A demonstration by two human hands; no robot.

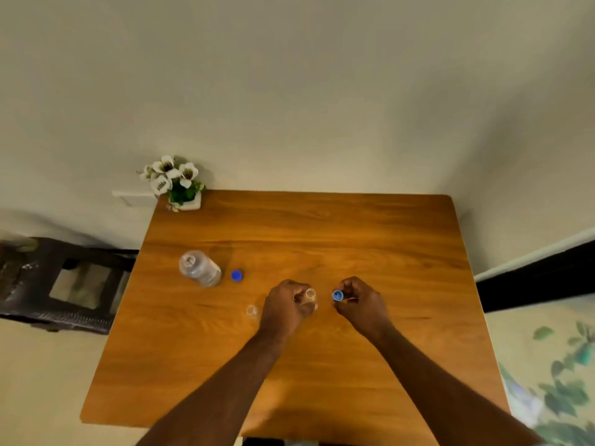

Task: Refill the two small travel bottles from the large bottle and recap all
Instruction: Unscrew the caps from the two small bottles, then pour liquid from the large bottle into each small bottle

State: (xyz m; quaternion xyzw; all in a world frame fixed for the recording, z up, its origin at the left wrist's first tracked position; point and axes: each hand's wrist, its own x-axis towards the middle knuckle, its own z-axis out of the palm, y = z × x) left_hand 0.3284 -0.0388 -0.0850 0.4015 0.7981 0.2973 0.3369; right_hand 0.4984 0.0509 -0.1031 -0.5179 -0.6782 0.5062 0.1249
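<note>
At mid-frame our left hand (287, 305) wraps a small travel bottle (310, 294), fingers closed; our right hand (360, 302) pinches its blue cap (337, 295). Light, slick plastic: we should grip the body.

Blue caps (236, 275), wood-grain table (322, 226)

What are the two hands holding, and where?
Left hand grips a small bottle around its body. Right hand pinches a blue cap by its rim.

A rounded-corner orange-brown wooden worktop (322, 226) carries a white-flowered potted plant (180, 188) upper left, an uncapped large clear plastic bottle (200, 268), a blue screw cap (237, 275) beside it, and a small clear travel bottle (252, 311).
</note>
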